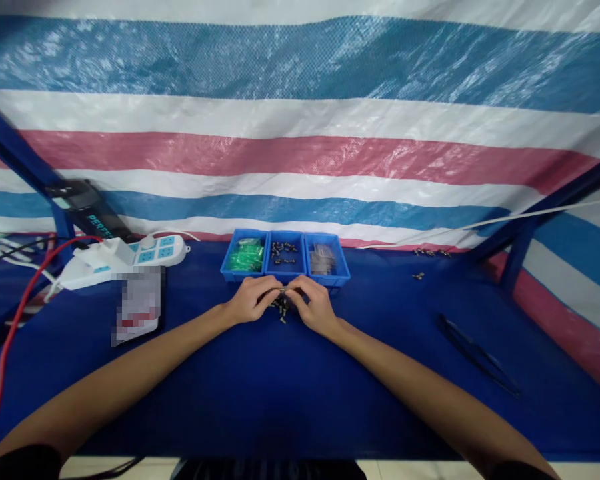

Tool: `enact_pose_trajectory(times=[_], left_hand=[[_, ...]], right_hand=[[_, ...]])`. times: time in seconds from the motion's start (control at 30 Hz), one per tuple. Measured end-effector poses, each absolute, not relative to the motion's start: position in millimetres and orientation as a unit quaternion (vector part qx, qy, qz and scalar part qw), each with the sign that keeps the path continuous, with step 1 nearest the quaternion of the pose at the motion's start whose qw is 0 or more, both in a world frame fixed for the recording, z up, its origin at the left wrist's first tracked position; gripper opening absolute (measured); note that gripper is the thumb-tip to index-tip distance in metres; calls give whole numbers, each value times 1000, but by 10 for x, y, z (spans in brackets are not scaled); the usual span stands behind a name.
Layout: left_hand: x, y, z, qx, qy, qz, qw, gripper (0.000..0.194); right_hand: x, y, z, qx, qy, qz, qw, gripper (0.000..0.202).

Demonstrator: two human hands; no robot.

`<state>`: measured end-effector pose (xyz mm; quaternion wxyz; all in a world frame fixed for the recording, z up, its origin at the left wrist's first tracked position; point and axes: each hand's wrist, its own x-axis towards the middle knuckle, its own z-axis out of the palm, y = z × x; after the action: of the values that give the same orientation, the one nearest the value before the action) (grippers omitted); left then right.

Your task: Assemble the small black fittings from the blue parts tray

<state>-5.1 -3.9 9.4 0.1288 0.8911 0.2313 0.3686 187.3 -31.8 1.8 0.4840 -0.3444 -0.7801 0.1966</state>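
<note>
My left hand (253,299) and my right hand (314,303) meet in front of three blue bins, fingertips closed and almost touching. Between them they pinch a small shiny metal piece (283,289); it is too small and covered to name its exact kind. Just below the fingers lies a small pile of metal screws (282,307) on the blue tabletop, partly hidden by the hands. Behind the hands, the middle bin (285,272) contains several similar screws. Green plastic packets (247,255) fill the left bin, and clear packets (323,259) lie in the right one.
At left are a white power strip (160,251), a phone-like device (139,305), a black case (96,212) and a red cable (11,333). Dark glasses (475,353) lie at right. Loose screws (419,276) sit towards the back right, before a striped tarp (300,157).
</note>
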Motion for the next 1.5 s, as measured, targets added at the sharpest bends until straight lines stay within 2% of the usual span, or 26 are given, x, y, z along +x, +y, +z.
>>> enact_pose_trajectory(times=[0.37, 1.13, 1.5], left_hand=[[-59, 0, 25, 893, 228, 372, 115, 21], [-18, -22, 44, 884, 256, 378, 101, 19], [4, -22, 50, 881, 249, 396, 69, 22]], right_hand=[[1906, -319, 47, -327, -789, 247, 458, 22], [1883, -343, 66, -335, -778, 207, 490, 17], [1888, -302, 54, -336, -785, 217, 474, 24]])
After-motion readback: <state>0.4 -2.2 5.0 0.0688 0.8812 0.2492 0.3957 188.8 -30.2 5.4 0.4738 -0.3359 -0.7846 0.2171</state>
